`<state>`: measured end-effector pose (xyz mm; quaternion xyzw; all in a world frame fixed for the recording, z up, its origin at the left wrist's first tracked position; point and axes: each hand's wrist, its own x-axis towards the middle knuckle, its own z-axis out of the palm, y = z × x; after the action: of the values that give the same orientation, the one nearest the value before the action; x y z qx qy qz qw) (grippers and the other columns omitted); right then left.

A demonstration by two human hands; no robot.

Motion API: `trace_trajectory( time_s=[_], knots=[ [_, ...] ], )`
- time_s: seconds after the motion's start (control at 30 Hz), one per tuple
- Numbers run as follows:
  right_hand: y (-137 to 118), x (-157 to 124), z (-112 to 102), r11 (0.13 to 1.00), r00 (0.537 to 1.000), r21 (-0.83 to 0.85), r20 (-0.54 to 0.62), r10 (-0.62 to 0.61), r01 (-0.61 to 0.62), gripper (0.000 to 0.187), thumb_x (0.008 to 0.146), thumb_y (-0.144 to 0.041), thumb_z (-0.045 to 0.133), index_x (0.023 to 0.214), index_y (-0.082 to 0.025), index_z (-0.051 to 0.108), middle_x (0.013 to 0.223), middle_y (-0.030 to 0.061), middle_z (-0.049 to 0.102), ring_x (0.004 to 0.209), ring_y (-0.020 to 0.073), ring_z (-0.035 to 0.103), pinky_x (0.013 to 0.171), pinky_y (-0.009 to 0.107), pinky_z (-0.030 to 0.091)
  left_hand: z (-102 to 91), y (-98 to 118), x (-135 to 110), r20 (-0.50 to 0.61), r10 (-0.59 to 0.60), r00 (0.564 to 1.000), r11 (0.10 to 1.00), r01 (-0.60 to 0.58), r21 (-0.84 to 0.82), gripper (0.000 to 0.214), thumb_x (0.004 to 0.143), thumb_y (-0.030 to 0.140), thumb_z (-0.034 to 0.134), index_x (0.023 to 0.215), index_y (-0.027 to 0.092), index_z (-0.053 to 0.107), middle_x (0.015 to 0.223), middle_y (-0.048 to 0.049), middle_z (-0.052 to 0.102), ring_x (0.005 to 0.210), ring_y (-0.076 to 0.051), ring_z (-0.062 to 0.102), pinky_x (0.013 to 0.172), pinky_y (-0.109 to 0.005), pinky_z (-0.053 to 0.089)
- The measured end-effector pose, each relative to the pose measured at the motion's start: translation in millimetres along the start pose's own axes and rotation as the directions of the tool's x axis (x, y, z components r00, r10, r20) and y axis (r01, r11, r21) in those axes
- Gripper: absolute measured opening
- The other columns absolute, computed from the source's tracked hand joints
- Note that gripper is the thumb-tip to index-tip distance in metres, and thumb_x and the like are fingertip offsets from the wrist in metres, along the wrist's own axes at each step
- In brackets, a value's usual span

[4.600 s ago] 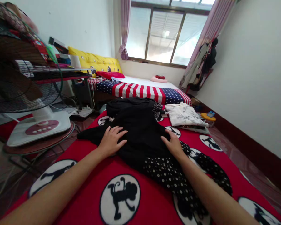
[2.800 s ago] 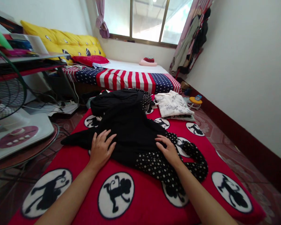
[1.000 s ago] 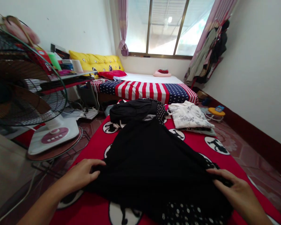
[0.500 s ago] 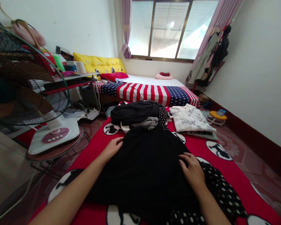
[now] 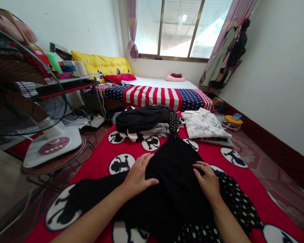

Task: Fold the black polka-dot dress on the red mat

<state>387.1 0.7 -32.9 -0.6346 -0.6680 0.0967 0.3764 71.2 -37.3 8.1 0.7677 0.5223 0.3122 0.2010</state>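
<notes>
A black garment (image 5: pixel 172 168) with a white-dotted lower part lies spread on a red blanket (image 5: pixel 101 158) printed with black-and-white round figures. My left hand (image 5: pixel 139 175) rests flat on the garment's left side, fingers apart. My right hand (image 5: pixel 207 180) lies flat on its right side, next to the dotted fabric (image 5: pixel 233 202). Neither hand grips anything. The near end of the garment runs under my forearms.
A pile of dark folded clothes (image 5: pixel 144 123) and a folded white floral garment (image 5: pixel 204 125) lie farther back on the blanket. A standing fan (image 5: pixel 22 87) and its base (image 5: pixel 53 145) are at left. Behind is a bed with a flag-pattern cover (image 5: pixel 162 96); a wall runs along the right.
The garment was pulled toward me and spread out, uncovering the pile of dark clothes behind it. In the last half second my left hand moved inward across the cloth toward my right hand.
</notes>
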Motion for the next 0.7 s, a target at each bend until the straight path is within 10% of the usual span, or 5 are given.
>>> trace_trajectory(
  time_s=[0.13, 0.47, 0.6, 0.7],
  knots=[
    [-1, 0, -2, 1.000, 1.000, 0.017, 0.012, 0.015, -0.015, 0.029, 0.083, -0.043, 0.050, 0.091, -0.024, 0.070, 0.113, 0.0059, 0.063, 0.106, 0.0252, 0.058, 0.086, 0.040, 0.047, 4.2, -3, -1, 0.255, 0.065, 0.965, 0.995, -0.083, 0.060, 0.098, 0.058, 0.049, 0.085, 0.142, 0.029, 0.040, 0.133, -0.0110, 0.055, 0.123, -0.032, 0.047, 0.102, -0.049, 0.039],
    [-1, -1, -3, 0.998, 0.999, 0.063, 0.031, 0.026, -0.028, 0.028, 0.082, -0.041, 0.051, 0.091, -0.023, 0.071, 0.115, 0.0076, 0.063, 0.101, 0.0242, 0.059, 0.065, 0.032, 0.048, -26.0, 1, -5, 0.455, 0.105, 0.884, 0.994, -0.089, -0.057, 0.034, 0.073, 0.029, 0.072, 0.107, 0.024, 0.069, 0.098, -0.0023, 0.071, 0.091, -0.020, 0.065, 0.080, -0.028, 0.047],
    [0, -1, -1, 0.998, 1.000, 0.056, 0.014, 0.012, -0.013, 0.027, 0.082, -0.039, 0.051, 0.091, -0.023, 0.071, 0.114, 0.0074, 0.063, 0.102, 0.0241, 0.059, 0.069, 0.033, 0.048, -76.0, -43, 20, 0.110, -0.195, 0.975, 0.981, 0.192, 0.037, 0.025, 0.074, 0.022, 0.063, 0.098, 0.019, 0.071, 0.098, -0.0039, 0.072, 0.094, -0.022, 0.065, 0.086, -0.030, 0.048],
    [0, 0, -1, 0.999, 1.000, 0.040, -0.003, 0.002, -0.002, 0.026, 0.082, -0.038, 0.051, 0.090, -0.023, 0.071, 0.113, 0.0072, 0.064, 0.103, 0.0248, 0.059, 0.075, 0.036, 0.048, -104.5, -76, 35, -0.369, -0.382, 0.847, 0.802, 0.503, 0.324, 0.039, 0.079, 0.024, 0.057, 0.117, 0.017, 0.064, 0.113, -0.0120, 0.066, 0.105, -0.030, 0.060, 0.089, -0.038, 0.047]
  ],
)
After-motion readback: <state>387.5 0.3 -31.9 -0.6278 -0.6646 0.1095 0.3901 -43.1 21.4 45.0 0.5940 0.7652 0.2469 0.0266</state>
